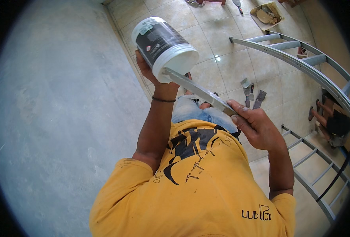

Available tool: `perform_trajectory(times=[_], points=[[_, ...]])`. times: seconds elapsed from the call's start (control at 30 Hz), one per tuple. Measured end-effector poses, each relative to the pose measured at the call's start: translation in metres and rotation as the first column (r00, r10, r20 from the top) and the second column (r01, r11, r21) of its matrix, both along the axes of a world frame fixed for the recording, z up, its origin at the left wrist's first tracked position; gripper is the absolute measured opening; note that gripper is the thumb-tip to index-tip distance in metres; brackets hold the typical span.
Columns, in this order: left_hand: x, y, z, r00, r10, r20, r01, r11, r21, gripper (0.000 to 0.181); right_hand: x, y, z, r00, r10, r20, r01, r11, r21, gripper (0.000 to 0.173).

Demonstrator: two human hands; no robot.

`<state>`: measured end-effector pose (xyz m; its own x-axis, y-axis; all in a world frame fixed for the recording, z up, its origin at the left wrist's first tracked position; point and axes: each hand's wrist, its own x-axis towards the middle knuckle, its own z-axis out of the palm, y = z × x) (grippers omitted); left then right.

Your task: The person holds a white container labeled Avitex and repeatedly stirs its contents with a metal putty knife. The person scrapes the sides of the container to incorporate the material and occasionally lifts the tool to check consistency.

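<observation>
A white plastic tub (166,49) with a dark printed label is held tilted, its open mouth turned to the lower right. My left hand (146,69) supports it from the left and beneath, the fingers partly hidden behind it. My right hand (250,124) grips the near end of a long flat bar or blade (197,89), smeared with pale material. Its far end rests at the tub's mouth, by the lower left inner rim. White residue coats the tub's inside; how much it holds cannot be told. Pale smears mark the fingers of my right hand.
A grey-blue wall (65,97) rises at the left. Scrapers (247,93) lie on the tiled floor (206,71), with another putty knife (238,6) and a stained tray (266,15) farther off. Two metal ladders (299,63) (314,174) stand right. Another person's legs (323,115) show at far right.
</observation>
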<state>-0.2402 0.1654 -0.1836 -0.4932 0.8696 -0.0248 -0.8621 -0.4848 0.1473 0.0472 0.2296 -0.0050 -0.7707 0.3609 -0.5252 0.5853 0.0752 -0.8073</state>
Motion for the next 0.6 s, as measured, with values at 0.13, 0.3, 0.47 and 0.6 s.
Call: perform_trajectory(times=[0.13, 0.3, 0.47, 0.6], points=[[0.007, -0.005, 0.004, 0.999, 0.004, 0.032, 0.002, 0.982, -0.189, 0.067, 0.007, 0.001, -0.007, 0.994, 0.113, 0.01, -0.105, 0.876, 0.471, 0.05], [0.008, -0.013, 0.002, 0.997, -0.078, 0.014, 0.079, 0.969, -0.235, 0.076, 0.004, 0.007, 0.012, 0.939, 0.207, 0.274, -0.334, 0.734, 0.591, 0.053], [0.002, -0.012, -0.015, 0.988, -0.153, -0.022, 0.146, 0.971, -0.188, 0.073, -0.004, 0.011, 0.021, 0.877, 0.289, 0.383, -0.476, 0.63, 0.613, 0.063], [0.008, -0.004, 0.012, 0.99, -0.104, 0.094, 0.126, 0.955, -0.267, 0.068, 0.001, 0.011, 0.016, 0.867, 0.266, 0.421, -0.492, 0.591, 0.64, 0.064]])
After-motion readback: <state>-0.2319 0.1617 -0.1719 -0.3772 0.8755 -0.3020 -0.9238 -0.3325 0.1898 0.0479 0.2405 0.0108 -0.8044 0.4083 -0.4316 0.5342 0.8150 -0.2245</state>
